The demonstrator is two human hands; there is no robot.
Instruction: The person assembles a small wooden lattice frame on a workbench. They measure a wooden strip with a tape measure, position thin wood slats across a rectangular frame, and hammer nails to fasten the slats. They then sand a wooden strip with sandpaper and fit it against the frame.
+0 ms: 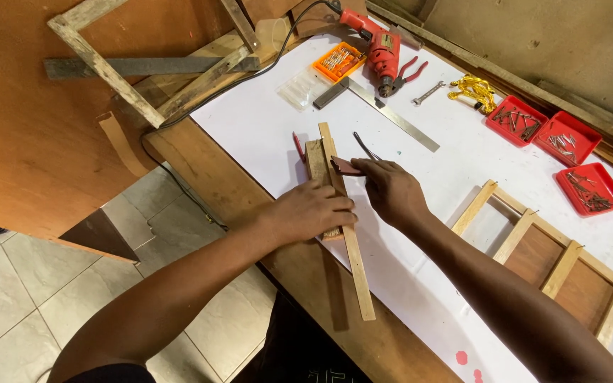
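A long thin wooden strip (355, 262) lies lengthwise on the white sheet (264, 120), alongside a short wooden block (316, 159). My left hand (312, 211) lies flat over the strip and block and presses them down. My right hand (391, 188) grips a dark red-brown tool handle (345, 167) whose end rests against the strip just beyond my left fingers. A thin dark metal piece (363, 145) curves out behind the handle; whether it belongs to the tool I cannot tell. A red pencil (298, 145) lies left of the block.
A red drill (381, 46), orange bit box (338, 60), metal square (391, 113), pliers (411, 71), wrench (427, 92) and yellow cord (473, 91) lie at the back. Three red nail trays (569, 138) stand at the right. A slatted wooden frame (555, 259) lies near right. The bench edge (235, 206) drops to tiled floor.
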